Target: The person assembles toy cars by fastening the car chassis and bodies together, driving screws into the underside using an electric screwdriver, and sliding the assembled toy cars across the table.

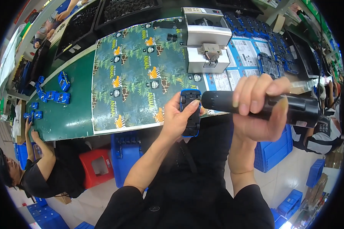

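In front of my body, my left hand (173,121) is closed around a blue toy car (192,128), thumb pressed on its black underside, which faces up. My right hand (258,108) wraps round a thick black cylindrical power tool that looks like an electric screwdriver (221,101). The tool lies roughly level, its narrower end pointing left at the car's upper part. Whether that end touches the car, I cannot tell. Just beyond my hands stands a grey and white metal machine (207,60) with a small bracket on its front.
A printed animal-pattern sheet (132,82) covers the green table (78,114). Blue toy cars (269,65) crowd the far right; more car parts (57,96) lie left, near a seated co-worker (36,171). Black bins (126,13) line the back. Blue crates (273,150) and a red stool (97,168) stand below.
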Tool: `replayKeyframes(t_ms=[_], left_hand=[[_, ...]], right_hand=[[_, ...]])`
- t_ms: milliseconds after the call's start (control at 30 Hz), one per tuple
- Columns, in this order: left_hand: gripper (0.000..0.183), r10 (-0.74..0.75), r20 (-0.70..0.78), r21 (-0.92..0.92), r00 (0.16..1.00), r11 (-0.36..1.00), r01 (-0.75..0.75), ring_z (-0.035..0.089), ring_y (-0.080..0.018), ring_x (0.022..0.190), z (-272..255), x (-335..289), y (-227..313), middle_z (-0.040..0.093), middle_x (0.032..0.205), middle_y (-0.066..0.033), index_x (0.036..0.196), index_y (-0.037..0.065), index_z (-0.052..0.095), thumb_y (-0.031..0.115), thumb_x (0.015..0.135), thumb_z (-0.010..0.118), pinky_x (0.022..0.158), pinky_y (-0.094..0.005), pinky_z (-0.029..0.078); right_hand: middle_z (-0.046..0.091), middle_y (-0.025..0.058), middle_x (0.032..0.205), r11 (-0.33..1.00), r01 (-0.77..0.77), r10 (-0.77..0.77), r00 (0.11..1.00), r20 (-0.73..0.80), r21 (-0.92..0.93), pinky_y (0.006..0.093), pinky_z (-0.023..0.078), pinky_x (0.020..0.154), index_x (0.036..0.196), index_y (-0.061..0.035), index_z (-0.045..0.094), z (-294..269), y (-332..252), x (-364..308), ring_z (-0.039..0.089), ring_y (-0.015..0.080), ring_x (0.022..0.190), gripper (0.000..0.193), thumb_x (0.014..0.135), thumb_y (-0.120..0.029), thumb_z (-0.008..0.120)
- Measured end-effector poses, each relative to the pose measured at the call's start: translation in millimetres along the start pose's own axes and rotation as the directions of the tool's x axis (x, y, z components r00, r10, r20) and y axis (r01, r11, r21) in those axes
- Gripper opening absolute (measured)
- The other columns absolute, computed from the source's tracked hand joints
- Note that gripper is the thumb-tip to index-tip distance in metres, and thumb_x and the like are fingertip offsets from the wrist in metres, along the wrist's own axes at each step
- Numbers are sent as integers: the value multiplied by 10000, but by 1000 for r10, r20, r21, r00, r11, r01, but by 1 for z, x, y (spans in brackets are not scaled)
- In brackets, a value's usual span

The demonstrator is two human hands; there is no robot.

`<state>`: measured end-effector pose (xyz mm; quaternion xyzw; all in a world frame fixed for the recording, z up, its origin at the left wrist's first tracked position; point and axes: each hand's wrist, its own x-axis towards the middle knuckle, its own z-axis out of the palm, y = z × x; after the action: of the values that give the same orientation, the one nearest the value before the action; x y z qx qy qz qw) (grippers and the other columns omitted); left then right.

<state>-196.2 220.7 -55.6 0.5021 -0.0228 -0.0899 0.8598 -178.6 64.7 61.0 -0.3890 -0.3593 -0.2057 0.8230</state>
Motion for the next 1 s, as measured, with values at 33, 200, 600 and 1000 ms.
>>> replayKeyframes(t_ms=[33, 200, 600, 1000], left_hand=[[259, -59, -36, -21, 998, 998, 58, 690, -162, 794, 2, -2, 5, 690, 984, -113, 1126, 14, 585, 156, 930, 676, 713, -311, 574], [266, -45, -39, 4, 998, 999, 46, 684, -154, 779, -6, 9, 19, 683, 988, -96, 1144, 47, 573, 196, 941, 660, 647, -275, 558], [262, 31, -57, 67, 998, 997, -27, 642, -112, 747, -5, 33, 7, 643, 939, -59, 1159, 24, 522, 133, 950, 636, 682, -262, 543], [262, 92, -75, 71, 993, 994, -87, 670, -129, 812, -10, 38, 0, 694, 1001, -86, 1139, 25, 591, 127, 914, 678, 749, -285, 563]], right_hand=[[501, 60, 695, 1000, 10, -10, 1000, -7, -27, 348, 479, 591, 998, -42, 476, 0, 3, 3, 512, 174, 570, 112, 956, -145, 488], [504, 63, 662, 982, 72, -93, 989, -115, -173, 329, 476, 573, 974, -30, 521, -24, 11, 32, 514, 169, 555, 80, 944, -100, 546], [544, 36, 561, 779, -16, -70, 991, -112, -627, 264, 469, 501, 836, -16, 580, -36, 58, 70, 530, 125, 449, 132, 856, -35, 708], [450, 36, 620, 971, -163, 144, 983, -114, -178, 312, 417, 523, 882, -34, 512, -26, 27, 41, 458, 148, 500, 131, 959, -139, 504]])
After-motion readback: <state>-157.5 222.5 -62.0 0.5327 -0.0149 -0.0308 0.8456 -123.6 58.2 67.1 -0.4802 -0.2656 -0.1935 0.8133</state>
